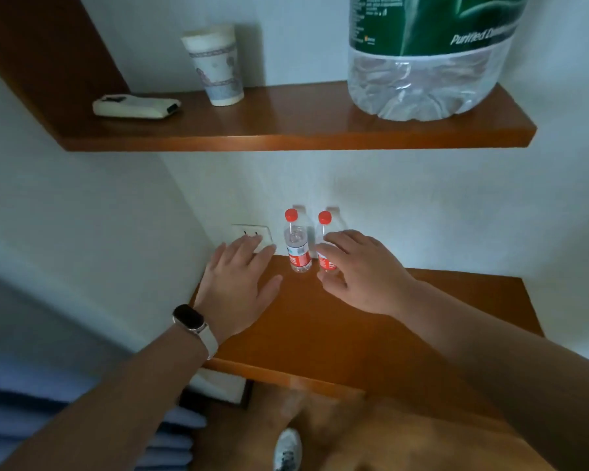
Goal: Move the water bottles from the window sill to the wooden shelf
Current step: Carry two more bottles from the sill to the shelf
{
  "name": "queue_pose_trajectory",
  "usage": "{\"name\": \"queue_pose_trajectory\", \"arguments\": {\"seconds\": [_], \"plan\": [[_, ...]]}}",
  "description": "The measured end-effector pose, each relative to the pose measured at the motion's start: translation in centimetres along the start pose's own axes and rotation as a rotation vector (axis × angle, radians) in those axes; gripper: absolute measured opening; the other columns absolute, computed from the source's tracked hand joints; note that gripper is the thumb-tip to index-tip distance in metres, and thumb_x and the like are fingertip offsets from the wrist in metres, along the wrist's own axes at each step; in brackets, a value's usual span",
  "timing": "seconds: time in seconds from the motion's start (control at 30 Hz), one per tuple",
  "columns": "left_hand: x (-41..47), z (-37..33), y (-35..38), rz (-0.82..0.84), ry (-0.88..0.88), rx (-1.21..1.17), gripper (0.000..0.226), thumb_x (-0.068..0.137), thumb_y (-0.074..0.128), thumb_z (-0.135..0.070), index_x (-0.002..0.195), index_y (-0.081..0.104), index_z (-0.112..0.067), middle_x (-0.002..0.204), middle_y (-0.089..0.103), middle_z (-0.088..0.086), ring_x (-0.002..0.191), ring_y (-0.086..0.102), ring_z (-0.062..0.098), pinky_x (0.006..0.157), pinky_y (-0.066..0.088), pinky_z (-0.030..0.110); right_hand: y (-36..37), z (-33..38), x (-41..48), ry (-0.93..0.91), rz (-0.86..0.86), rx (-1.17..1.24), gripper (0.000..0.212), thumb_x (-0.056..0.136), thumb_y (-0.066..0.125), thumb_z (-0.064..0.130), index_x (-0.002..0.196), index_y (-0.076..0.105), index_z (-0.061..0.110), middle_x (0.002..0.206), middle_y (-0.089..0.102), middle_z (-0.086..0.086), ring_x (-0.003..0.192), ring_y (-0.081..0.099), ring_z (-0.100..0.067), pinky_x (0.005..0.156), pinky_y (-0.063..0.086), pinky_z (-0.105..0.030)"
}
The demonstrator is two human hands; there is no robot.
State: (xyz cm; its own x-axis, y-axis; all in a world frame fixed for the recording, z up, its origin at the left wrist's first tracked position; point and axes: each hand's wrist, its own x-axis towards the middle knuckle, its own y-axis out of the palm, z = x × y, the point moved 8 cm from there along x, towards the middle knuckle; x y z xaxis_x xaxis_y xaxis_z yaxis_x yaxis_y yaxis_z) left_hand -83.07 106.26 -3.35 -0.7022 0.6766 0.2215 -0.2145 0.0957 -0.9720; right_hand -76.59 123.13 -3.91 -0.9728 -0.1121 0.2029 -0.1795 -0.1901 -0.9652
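Observation:
Two small clear water bottles with red caps and red labels stand upright side by side at the back of the lower wooden shelf point(320, 321), against the wall. My left hand point(238, 280) hovers flat with its fingers spread, just left of the left bottle point(298, 246), and holds nothing. My right hand point(361, 270) curls around the right bottle point(326, 243) from its right side. The index finger lies across the bottle's middle and the thumb sits at its base. The hand hides part of that bottle's body.
An upper wooden shelf point(286, 130) carries a white remote point(135, 106), a paper cup point(216, 64) and a large water jug point(429, 59). A wall socket point(252, 232) sits behind my left hand. Below are the wooden floor and my shoe point(288, 448).

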Motion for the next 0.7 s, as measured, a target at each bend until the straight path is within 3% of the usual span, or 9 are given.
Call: {"name": "queue_pose_trajectory", "arguments": {"seconds": [0.17,0.37,0.5,0.7], "plan": [[-4.6,2.7,-2.1,0.036,-0.149,0.052,0.057,0.095,0.031,-0.056,0.139,0.047,-0.024,0.147,0.048,0.004,0.139,0.039,0.028,0.114,0.027,0.054,0.6,3.9,1.0,-0.096,0.023,0.068,0.063,0.093,0.020,0.058,0.137,0.049,0.022,0.145,0.046,-0.002,0.134,0.040,-0.026,0.107,0.039,-0.049],[-11.5,6.8,-5.2,0.038,-0.364,0.073,0.062,0.094,0.025,-0.057,0.139,0.049,-0.023,0.148,0.048,0.006,0.140,0.039,0.030,0.114,0.029,0.054,0.5,11.0,3.4,-0.314,-0.020,0.110,0.055,0.097,0.032,0.052,0.140,0.046,0.021,0.146,0.044,-0.001,0.136,0.036,-0.023,0.107,0.035,-0.044],[-17.2,9.8,-6.7,0.036,-0.515,0.113,0.063,0.095,0.024,-0.058,0.142,0.047,-0.024,0.149,0.047,0.005,0.140,0.039,0.029,0.115,0.028,0.053,1.2,16.8,4.8,-0.474,-0.017,0.120,0.054,0.097,0.034,0.052,0.137,0.049,0.018,0.141,0.048,-0.003,0.130,0.042,-0.024,0.102,0.043,-0.046],[-27.7,14.4,-8.4,-0.010,-0.680,0.134,0.054,0.096,0.037,-0.053,0.137,0.054,-0.022,0.141,0.054,0.005,0.135,0.044,0.028,0.112,0.030,0.050,2.4,28.1,5.4,-0.709,-0.015,0.144,0.053,0.095,0.043,0.047,0.133,0.053,0.012,0.134,0.053,-0.008,0.121,0.048,-0.028,0.093,0.046,-0.047]]}}
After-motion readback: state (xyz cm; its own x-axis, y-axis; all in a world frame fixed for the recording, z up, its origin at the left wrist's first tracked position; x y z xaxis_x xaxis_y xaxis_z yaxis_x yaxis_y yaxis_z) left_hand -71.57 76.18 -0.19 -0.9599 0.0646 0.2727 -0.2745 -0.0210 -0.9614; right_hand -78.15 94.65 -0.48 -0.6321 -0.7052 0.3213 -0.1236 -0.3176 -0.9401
